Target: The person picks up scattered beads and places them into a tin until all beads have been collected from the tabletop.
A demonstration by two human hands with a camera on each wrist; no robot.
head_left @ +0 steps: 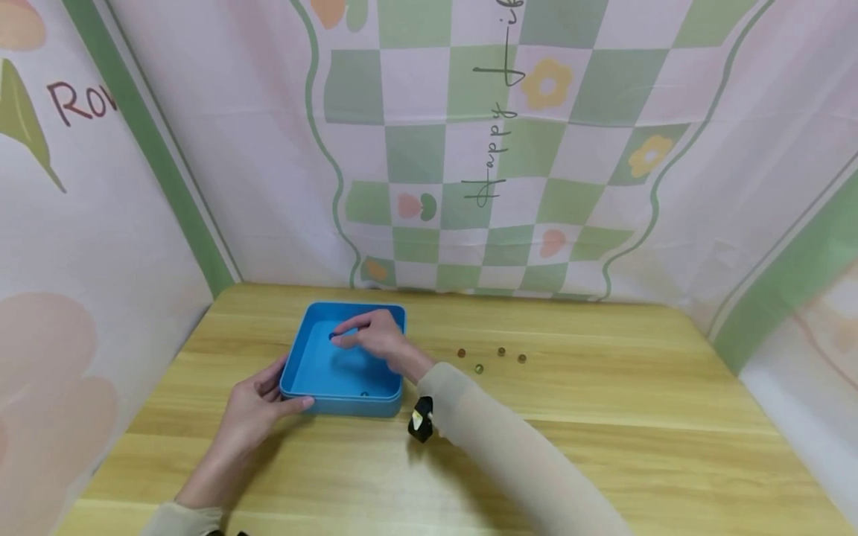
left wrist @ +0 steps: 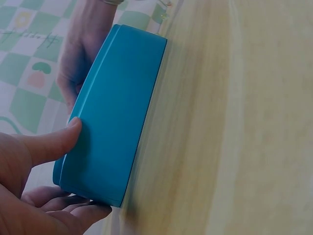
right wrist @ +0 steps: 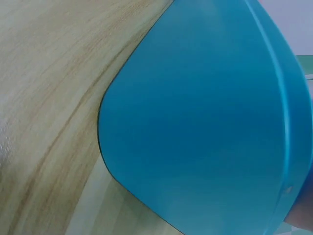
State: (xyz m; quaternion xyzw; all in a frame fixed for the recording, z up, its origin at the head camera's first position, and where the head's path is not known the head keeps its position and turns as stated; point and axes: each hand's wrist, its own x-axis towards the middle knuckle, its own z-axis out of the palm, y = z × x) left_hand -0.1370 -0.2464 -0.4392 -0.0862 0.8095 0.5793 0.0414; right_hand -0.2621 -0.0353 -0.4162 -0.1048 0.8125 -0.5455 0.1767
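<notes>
I see the box [head_left: 355,407] standing on the left part of the table [head_left: 570,461], open side up. The left hand [head_left: 251,409] grips its near left corner: the thumb lies against the near wall by the rim, and the other fingers curl round the side. The right hand [head_left: 375,335] reaches in over the right wall, finger and thumb close together, pinching a dark bead [head_left: 331,336] above the box floor. A second bead [head_left: 365,394] lies inside by the near wall. On the table, right of the box, I count four more beads [head_left: 479,368], set apart from one another. My right wrist view is mostly box wall, so I cannot tell the fingertips there.
</notes>
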